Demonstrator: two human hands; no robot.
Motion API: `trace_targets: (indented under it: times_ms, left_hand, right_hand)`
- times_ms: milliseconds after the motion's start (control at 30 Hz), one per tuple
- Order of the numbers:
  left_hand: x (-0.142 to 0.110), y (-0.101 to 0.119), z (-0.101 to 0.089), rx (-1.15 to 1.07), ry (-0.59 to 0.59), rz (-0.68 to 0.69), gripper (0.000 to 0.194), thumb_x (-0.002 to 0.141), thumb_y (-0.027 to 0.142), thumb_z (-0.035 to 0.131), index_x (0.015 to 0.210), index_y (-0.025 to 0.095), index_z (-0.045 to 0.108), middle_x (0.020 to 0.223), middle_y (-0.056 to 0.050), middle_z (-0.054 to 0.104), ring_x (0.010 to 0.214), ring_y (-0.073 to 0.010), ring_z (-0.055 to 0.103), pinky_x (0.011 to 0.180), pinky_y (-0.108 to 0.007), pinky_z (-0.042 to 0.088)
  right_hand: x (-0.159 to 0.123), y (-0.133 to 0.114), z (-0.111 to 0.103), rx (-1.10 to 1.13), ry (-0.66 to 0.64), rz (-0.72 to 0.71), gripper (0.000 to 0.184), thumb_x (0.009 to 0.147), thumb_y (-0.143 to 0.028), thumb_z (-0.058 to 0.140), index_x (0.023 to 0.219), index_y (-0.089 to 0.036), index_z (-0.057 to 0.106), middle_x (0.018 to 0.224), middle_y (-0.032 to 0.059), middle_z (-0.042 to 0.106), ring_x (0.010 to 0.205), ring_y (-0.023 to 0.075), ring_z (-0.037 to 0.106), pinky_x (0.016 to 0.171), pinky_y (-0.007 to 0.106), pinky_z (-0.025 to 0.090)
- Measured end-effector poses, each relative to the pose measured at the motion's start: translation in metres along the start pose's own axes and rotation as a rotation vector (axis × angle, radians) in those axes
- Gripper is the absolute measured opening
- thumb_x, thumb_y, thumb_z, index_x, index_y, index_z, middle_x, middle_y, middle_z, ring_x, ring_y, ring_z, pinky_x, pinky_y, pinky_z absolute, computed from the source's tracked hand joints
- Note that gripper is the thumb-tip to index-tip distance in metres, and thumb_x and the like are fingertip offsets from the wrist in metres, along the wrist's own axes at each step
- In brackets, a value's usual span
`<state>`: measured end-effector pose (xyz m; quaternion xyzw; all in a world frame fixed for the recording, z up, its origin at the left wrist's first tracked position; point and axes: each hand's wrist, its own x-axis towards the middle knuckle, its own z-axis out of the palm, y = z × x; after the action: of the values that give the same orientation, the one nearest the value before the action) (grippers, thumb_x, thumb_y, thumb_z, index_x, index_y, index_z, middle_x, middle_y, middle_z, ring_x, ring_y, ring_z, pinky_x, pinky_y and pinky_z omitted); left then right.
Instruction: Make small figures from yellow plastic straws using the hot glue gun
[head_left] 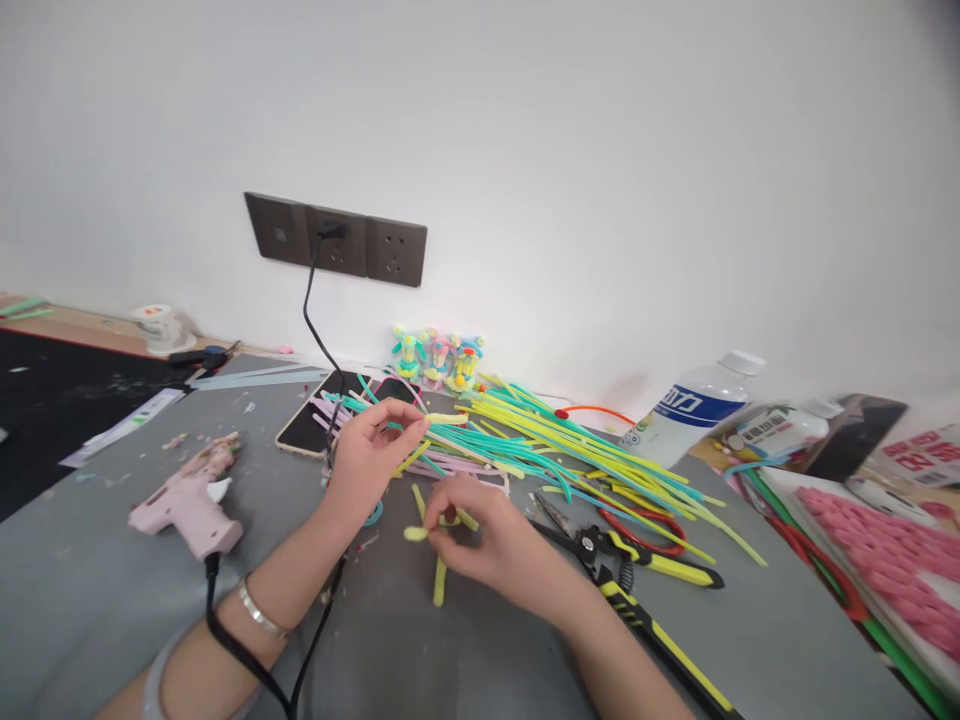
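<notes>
My left hand (379,450) pinches the end of a short pale-yellow pipe cleaner (448,419), which points to the right. Lower and a little to the right, my right hand (476,530) has its thumb and fingertips closed on a yellow pipe cleaner piece (415,534) with a rounded end. Beneath that hand, another short yellow pipe cleaner piece (439,582) lies on the grey mat. Beyond both hands spreads a loose pile of long yellow, teal and lilac pipe cleaners (525,450).
A pink glue gun (187,505) lies left, its black cord running under my left forearm. Yellow-black pliers (637,580) lie right of my right hand. Three small fuzzy figures (437,360) stand by the wall. A water bottle (694,405) and a phone (307,425) are further back.
</notes>
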<state>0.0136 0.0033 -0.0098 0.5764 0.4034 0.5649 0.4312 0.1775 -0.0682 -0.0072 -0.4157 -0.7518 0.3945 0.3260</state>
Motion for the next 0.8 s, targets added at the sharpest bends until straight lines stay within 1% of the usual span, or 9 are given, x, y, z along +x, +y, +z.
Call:
trace_targets:
  times_ms: [100, 167, 267, 333, 367, 500, 633, 700, 800]
  left_hand:
    - [0.000, 0.001, 0.000, 0.014, -0.002, 0.007, 0.013, 0.076, 0.030, 0.070, 0.073, 0.018, 0.067, 0.075, -0.002, 0.067, 0.070, -0.0151, 0.060, 0.062, -0.023, 0.049]
    - [0.000, 0.001, 0.000, 0.015, -0.004, 0.006, 0.013, 0.076, 0.030, 0.070, 0.073, 0.018, 0.067, 0.075, -0.002, 0.067, 0.070, -0.0152, 0.060, 0.062, -0.023, 0.049]
    - [0.001, 0.002, 0.000, 0.014, 0.000, -0.001, 0.013, 0.075, 0.030, 0.070, 0.073, 0.018, 0.067, 0.074, -0.001, 0.067, 0.068, -0.0144, 0.059, 0.059, -0.023, 0.048]
    - [0.001, 0.003, 0.000, 0.016, 0.007, -0.003, 0.013, 0.075, 0.030, 0.070, 0.072, 0.019, 0.067, 0.073, -0.001, 0.067, 0.066, -0.0143, 0.058, 0.059, -0.023, 0.047]
    - [0.001, 0.003, 0.000, 0.017, 0.010, -0.001, 0.013, 0.075, 0.031, 0.070, 0.072, 0.019, 0.067, 0.073, -0.001, 0.067, 0.067, -0.0145, 0.059, 0.059, -0.023, 0.047]
    - [0.001, 0.005, 0.000, 0.027, 0.014, 0.006, 0.013, 0.074, 0.031, 0.070, 0.071, 0.019, 0.067, 0.073, -0.002, 0.067, 0.067, -0.0152, 0.059, 0.059, -0.024, 0.048]
    - [0.001, 0.005, 0.001, 0.026, 0.025, 0.006, 0.013, 0.073, 0.031, 0.070, 0.071, 0.019, 0.067, 0.072, -0.002, 0.067, 0.067, -0.0153, 0.059, 0.059, -0.024, 0.048]
    - [0.001, 0.004, 0.000, 0.023, 0.027, 0.009, 0.013, 0.073, 0.031, 0.070, 0.070, 0.019, 0.067, 0.072, -0.002, 0.067, 0.067, -0.0155, 0.059, 0.059, -0.024, 0.048]
    - [0.001, 0.004, 0.000, 0.025, 0.022, 0.002, 0.013, 0.073, 0.031, 0.070, 0.070, 0.019, 0.067, 0.072, -0.002, 0.066, 0.066, -0.0150, 0.058, 0.059, -0.024, 0.048]
  right_hand:
    - [0.003, 0.003, -0.005, 0.323, 0.064, 0.119, 0.006, 0.087, -0.018, 0.063, 0.093, -0.018, 0.065, 0.085, 0.0007, 0.062, 0.076, 0.0134, 0.056, 0.071, 0.026, 0.045]
    - [0.004, 0.006, -0.009, 0.473, 0.062, 0.172, 0.017, 0.086, -0.026, 0.068, 0.102, -0.018, 0.066, 0.083, 0.0003, 0.061, 0.075, 0.0126, 0.057, 0.069, 0.025, 0.047]
    - [0.005, 0.009, -0.014, 0.592, 0.062, 0.206, 0.036, 0.083, -0.033, 0.074, 0.115, -0.021, 0.065, 0.081, -0.0015, 0.060, 0.068, 0.0110, 0.059, 0.064, 0.024, 0.050]
    - [0.004, 0.010, -0.017, 0.620, 0.076, 0.221, 0.045, 0.081, -0.034, 0.076, 0.122, -0.024, 0.062, 0.082, -0.0018, 0.063, 0.064, 0.0107, 0.063, 0.061, 0.024, 0.050]
    - [0.003, 0.010, -0.019, 0.622, 0.087, 0.226, 0.045, 0.080, -0.034, 0.077, 0.122, -0.024, 0.062, 0.082, -0.0014, 0.065, 0.063, 0.0111, 0.065, 0.059, 0.024, 0.050]
    - [0.003, 0.012, -0.024, 0.619, 0.130, 0.235, 0.033, 0.080, -0.040, 0.077, 0.103, -0.019, 0.068, 0.082, 0.0027, 0.072, 0.063, 0.0145, 0.071, 0.055, 0.023, 0.049]
    - [0.003, 0.013, -0.031, 0.599, 0.191, 0.284, 0.034, 0.081, -0.047, 0.074, 0.095, -0.016, 0.071, 0.079, 0.0056, 0.074, 0.066, 0.0163, 0.072, 0.057, 0.024, 0.052]
    - [0.002, 0.014, -0.036, 0.553, 0.256, 0.283, 0.034, 0.080, -0.048, 0.074, 0.090, -0.016, 0.071, 0.073, 0.0046, 0.073, 0.063, 0.0153, 0.070, 0.057, 0.024, 0.051]
    - [0.001, 0.018, -0.046, 0.467, 0.419, 0.238, 0.032, 0.079, -0.048, 0.075, 0.084, -0.017, 0.072, 0.063, 0.0008, 0.067, 0.053, 0.0118, 0.059, 0.050, 0.023, 0.048]
